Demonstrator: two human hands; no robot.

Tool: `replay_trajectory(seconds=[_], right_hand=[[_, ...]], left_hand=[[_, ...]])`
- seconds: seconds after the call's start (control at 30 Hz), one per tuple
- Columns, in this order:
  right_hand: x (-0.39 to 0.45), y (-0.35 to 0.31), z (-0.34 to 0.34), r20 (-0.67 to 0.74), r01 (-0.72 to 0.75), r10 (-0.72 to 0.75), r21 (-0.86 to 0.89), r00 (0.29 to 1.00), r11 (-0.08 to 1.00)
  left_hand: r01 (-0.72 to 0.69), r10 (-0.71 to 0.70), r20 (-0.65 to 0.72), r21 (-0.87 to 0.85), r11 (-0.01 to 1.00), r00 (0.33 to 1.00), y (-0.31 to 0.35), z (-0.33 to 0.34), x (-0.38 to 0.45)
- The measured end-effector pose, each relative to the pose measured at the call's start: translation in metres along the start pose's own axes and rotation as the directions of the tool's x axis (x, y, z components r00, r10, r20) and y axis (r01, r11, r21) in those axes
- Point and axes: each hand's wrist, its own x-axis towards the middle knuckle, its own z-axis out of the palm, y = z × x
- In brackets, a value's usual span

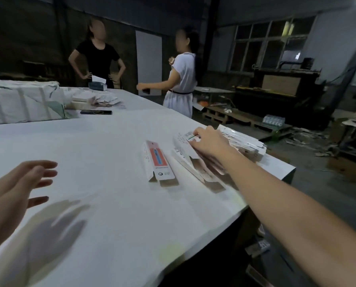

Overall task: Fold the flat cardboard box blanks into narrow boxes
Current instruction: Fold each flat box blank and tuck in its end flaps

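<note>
A folded narrow box (158, 162), white with a red panel, lies on the white table (102, 146) near the middle. To its right several flat box blanks (195, 165) lie fanned out near the table's right edge. My right hand (209, 141) reaches across and rests its fingers on the top blank (186, 136), pinching its printed end. A bigger stack of white blanks (243, 142) sits just past that hand. My left hand (17, 189) hovers above the table at the lower left, fingers spread, holding nothing.
Two people stand at the table's far side. A black phone (96, 112) lies mid-table. Wrapped white bundles (21, 100) fill the far left, with loose card pieces (104, 100) beside them. The table edge drops off on the right to a cluttered floor with pallets.
</note>
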Motion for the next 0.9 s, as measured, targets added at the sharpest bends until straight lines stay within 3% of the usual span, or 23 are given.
replay_trajectory(seconds=[0.13, 0.2, 0.33, 0.4, 0.47, 0.53, 0.63, 0.73, 0.8, 0.9], right_hand=[[-0.009, -0.033, -0.007, -0.173, 0.068, -0.054, 0.078, 0.983, 0.995], [-0.022, -0.067, -0.011, -0.267, 0.177, -0.1, 0.281, 0.958, 0.943], [-0.063, -0.149, -0.013, -0.133, 0.243, -0.225, 0.772, 0.965, 0.587], [-0.087, -0.189, -0.007, -0.028, 0.184, -0.349, 0.888, 0.937, 0.422], [-0.107, -0.225, 0.003, 0.053, 0.122, -0.459, 0.932, 0.887, 0.343], [-0.122, -0.257, 0.01, 0.107, 0.08, -0.541, 0.947, 0.834, 0.311], [-0.139, -0.286, 0.024, 0.088, 0.078, -0.603, 0.967, 0.793, 0.244], [-0.15, -0.292, 0.044, -0.102, 0.238, -0.633, 0.962, 0.767, 0.134], [-0.153, -0.289, 0.049, -0.171, 0.292, -0.657, 0.953, 0.734, 0.078], [-0.152, -0.285, 0.049, -0.18, 0.24, -0.643, 0.971, 0.745, 0.006]], left_hand=[[-0.074, 0.08, -0.044, 0.121, 0.99, 0.996, 0.0, -0.005, -0.009], [-0.088, 0.1, -0.051, 0.208, 0.974, 0.994, 0.001, -0.007, -0.016], [-0.094, 0.145, -0.063, 0.499, 0.861, 0.987, 0.002, -0.017, -0.018], [-0.047, 0.14, -0.073, 0.706, 0.706, 0.987, -0.001, -0.025, -0.016], [0.105, 0.042, -0.136, 0.896, 0.432, 0.99, 0.001, -0.033, -0.016], [0.252, -0.094, -0.237, 0.942, 0.219, 0.967, 0.005, -0.044, -0.018], [0.379, -0.201, -0.343, 0.908, 0.179, 0.918, 0.009, -0.06, -0.02], [0.425, -0.254, -0.381, 0.893, 0.146, 0.889, 0.01, -0.067, -0.023], [0.395, -0.224, -0.364, 0.912, 0.111, 0.904, 0.01, -0.067, -0.024], [0.346, -0.133, -0.332, 0.932, 0.109, 0.934, 0.011, -0.066, -0.021]])
